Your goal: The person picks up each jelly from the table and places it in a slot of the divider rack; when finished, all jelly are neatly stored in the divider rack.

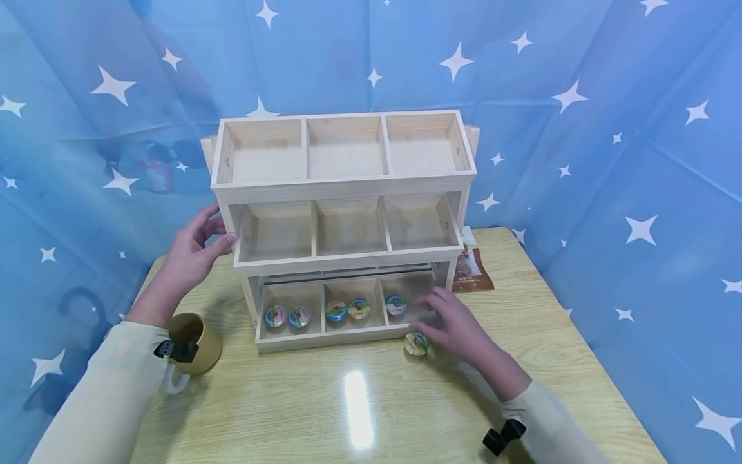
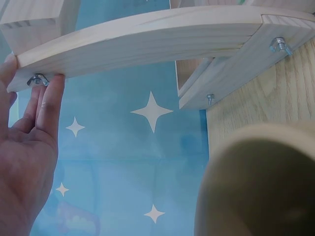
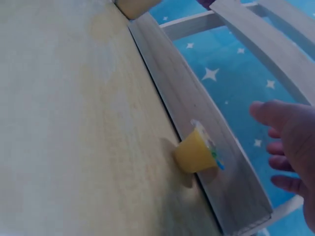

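A three-tier wooden rack stands on the table, each tier split into three compartments. My left hand grips its left side upright, thumb in front; in the left wrist view its fingers lie against the wood by a wing nut. Over the bottom right compartment hovers my right hand, fingers loosely bent and holding nothing. Just left of its fingertips a jelly cup sits in that compartment. A yellow jelly cup stands on the table before the rack's bottom front board, below my right hand.
Two jelly cups sit in the bottom left compartment and two more cups in the bottom middle one. Left of the rack, a tan mug lies close to my left forearm. A brown packet is behind the rack's right side. Blue starry cloth surrounds the table.
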`<state>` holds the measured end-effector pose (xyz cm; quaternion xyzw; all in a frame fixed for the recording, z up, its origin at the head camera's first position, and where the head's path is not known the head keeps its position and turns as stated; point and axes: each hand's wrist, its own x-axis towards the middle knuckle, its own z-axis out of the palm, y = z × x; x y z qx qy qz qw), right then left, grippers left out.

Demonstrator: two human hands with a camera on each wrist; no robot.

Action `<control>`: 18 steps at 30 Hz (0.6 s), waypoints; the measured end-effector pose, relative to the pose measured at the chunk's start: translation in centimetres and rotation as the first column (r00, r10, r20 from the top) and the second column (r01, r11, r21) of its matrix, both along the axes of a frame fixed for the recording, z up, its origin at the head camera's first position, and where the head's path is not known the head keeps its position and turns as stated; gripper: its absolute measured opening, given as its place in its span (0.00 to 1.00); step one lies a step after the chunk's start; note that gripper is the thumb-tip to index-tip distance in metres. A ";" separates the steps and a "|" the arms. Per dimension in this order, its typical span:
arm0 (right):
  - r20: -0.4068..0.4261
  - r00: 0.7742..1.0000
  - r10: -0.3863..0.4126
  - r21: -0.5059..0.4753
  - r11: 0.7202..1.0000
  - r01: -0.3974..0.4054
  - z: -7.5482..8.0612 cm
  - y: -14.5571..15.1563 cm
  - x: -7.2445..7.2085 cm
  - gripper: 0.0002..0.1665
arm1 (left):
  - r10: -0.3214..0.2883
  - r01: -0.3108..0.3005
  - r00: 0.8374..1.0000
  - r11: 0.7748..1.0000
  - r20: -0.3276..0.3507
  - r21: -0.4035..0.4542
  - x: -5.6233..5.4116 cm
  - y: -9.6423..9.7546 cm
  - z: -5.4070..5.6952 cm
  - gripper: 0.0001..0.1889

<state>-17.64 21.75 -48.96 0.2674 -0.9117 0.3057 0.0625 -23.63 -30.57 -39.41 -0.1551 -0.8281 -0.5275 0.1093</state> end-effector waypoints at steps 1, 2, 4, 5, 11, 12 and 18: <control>0.000 1.000 -0.006 -0.007 1.000 0.006 0.0 0.2 0.5 0.26 | 0.000 0.000 1.000 1.000 0.000 0.000 0.0 0.0 0.0 0.39; -0.006 1.000 -0.014 -0.011 1.000 0.014 0.0 0.3 0.9 0.26 | 0.002 -0.002 1.000 1.000 0.000 -0.001 0.0 0.0 0.0 0.39; -0.023 0.999 -0.044 -0.011 0.999 0.044 -0.1 0.5 1.9 0.26 | 0.001 -0.001 1.000 1.000 0.001 0.001 -0.1 0.0 -0.1 0.39; -0.034 0.998 -0.058 -0.010 0.998 0.058 -0.2 0.6 2.3 0.26 | 0.000 0.000 1.000 1.000 0.001 0.002 -0.1 0.0 -0.1 0.39; -0.093 0.990 -0.109 -0.026 0.994 0.107 -1.8 0.7 4.1 0.25 | -0.003 0.003 1.000 1.000 -0.007 0.009 0.0 0.0 0.0 0.38; -0.098 0.989 -0.113 -0.029 0.993 0.111 -2.0 0.7 4.2 0.25 | -0.002 0.002 1.000 1.000 -0.008 0.008 0.1 0.0 0.0 0.38; -0.121 0.983 -0.139 -0.040 0.990 0.135 -3.1 0.1 5.0 0.30 | 0.005 -0.005 1.000 1.000 0.004 0.003 0.1 0.0 -0.1 0.38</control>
